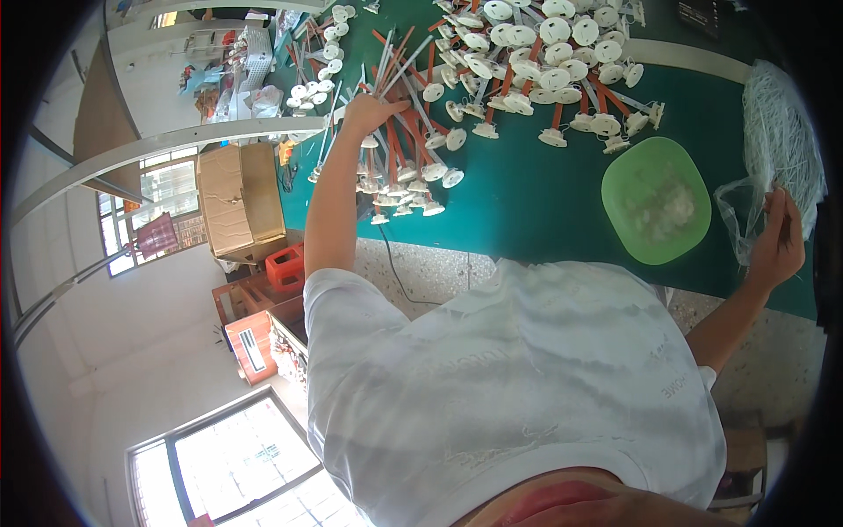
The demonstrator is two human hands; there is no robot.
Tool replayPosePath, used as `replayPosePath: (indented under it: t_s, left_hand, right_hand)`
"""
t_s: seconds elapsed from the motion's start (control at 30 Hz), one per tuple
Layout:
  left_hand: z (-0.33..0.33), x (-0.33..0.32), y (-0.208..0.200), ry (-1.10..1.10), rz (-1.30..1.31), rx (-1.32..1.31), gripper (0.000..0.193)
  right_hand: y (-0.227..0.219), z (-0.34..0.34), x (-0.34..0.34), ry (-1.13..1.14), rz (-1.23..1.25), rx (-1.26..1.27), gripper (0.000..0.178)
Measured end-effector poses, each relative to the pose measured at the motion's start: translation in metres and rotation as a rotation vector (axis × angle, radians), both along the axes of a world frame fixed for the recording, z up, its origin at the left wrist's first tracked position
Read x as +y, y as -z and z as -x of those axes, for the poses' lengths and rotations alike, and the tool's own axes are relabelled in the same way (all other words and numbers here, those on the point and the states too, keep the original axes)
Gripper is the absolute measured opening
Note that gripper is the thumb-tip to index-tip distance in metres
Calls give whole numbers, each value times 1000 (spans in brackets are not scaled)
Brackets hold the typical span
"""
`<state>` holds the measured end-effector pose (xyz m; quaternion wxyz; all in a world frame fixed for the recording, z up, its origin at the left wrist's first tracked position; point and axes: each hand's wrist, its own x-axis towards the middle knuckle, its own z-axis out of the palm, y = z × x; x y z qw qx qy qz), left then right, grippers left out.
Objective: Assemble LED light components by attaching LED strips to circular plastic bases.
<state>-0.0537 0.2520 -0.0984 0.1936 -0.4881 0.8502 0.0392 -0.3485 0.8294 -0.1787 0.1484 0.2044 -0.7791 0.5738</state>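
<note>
Desk (527, 211): green; work on it looks partway to me.
Sticks (557, 114): heaped far side, many bearing white discs (555, 31); farthest cut off.
Bag (732, 224): right end, clear strips (781, 132), seemingly plenty left.
Bowl (638, 180): pale bits (667, 211), too blurred to name.
Left hand (373, 114): at sticks, I can't tell its grip.
Right hand (781, 241): nearly pinched at bag, contents unclear.

Box (221, 198): brown cardboard, in the left part of your view.
Crate (284, 266): red, just below the box as you look.
Cable (392, 269): dark, curving down near your frame's centre.
Floor (446, 274): speckled, behind that cable.
Large window (233, 457): bright, lower left of your frame.
Small window (178, 198): farther up, at your left.
</note>
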Motion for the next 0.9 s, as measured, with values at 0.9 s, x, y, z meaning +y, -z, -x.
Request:
replayPosePath:
  t_s: [0.9]
  left_hand:
    - [-53,22,-47,-366,-325,841,18]
  right_hand:
    - [-23,-20,-16,-42,-40,26,15]
